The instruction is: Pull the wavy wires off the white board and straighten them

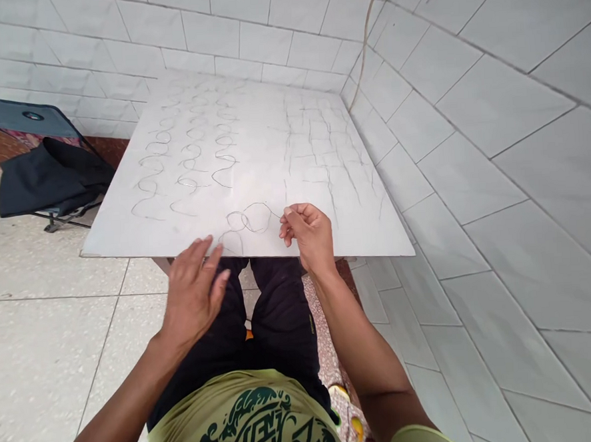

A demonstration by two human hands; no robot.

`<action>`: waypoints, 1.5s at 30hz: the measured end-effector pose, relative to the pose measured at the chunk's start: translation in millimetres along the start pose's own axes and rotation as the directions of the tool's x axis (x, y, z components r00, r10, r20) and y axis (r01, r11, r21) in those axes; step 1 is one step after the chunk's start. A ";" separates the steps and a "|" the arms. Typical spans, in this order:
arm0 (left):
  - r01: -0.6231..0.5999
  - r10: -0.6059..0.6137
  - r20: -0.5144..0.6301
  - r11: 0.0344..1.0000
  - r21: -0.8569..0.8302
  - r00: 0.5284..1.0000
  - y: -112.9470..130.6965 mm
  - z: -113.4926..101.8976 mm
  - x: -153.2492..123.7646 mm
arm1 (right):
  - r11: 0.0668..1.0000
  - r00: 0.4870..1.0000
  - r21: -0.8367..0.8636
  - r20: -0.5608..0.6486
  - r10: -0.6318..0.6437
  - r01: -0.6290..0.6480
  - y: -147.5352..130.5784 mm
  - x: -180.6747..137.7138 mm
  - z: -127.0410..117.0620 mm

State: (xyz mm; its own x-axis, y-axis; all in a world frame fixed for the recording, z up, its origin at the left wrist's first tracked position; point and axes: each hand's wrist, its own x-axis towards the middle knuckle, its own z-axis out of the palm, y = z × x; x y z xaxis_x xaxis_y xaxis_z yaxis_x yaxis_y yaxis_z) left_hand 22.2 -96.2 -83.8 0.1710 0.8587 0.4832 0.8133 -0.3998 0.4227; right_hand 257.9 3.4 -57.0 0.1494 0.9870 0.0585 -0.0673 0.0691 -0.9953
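My right hand (pixel 306 237) pinches the end of a thin dark wire (pixel 259 204) between thumb and fingers, just above the front part of the white tabletop (pixel 261 156). The wire bends in a curve to the left, over a looped wire (pixel 237 220) near the front edge. Open and palm down, my left hand (pixel 194 280) hovers at that edge with its fingers apart, close to a faint curved wire (pixel 232 235). I cannot tell whether its fingertips touch the table.
Curved wires (pixel 148 185) lie in rows on the table's left half. Straighter wires (pixel 329 179) lie scattered and crossing on the right. Tiled walls (pixel 470 137) border the back and right. A folding chair (pixel 29 120) with dark cloth (pixel 47 179) stands at left.
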 end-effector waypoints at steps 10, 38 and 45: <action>-0.264 0.193 0.356 0.951 0.161 0.914 -22.6 37.6 50.3 | 0.994 0.999 0.107 -0.037 -0.003 0.007 -7.1 -12.1 -15.1; 0.574 -0.378 0.434 0.472 -0.669 0.818 36.2 7.1 63.6 | 0.989 0.988 0.133 0.146 0.048 -0.068 4.8 -30.6 -1.0; 0.540 -0.426 0.355 0.475 -0.695 0.832 46.8 21.8 46.2 | 0.950 0.965 0.272 0.249 0.084 -0.153 22.8 -43.1 14.7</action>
State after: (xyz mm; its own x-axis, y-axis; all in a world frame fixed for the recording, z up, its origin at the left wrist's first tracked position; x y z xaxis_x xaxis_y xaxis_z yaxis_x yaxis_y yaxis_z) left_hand 80.3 -68.3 -58.4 -0.0070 0.9987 -0.0505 0.0927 0.0509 0.9944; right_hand 235.4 -35.4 -81.1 -0.1068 0.9942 -0.0084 -0.3549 -0.0461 -0.9338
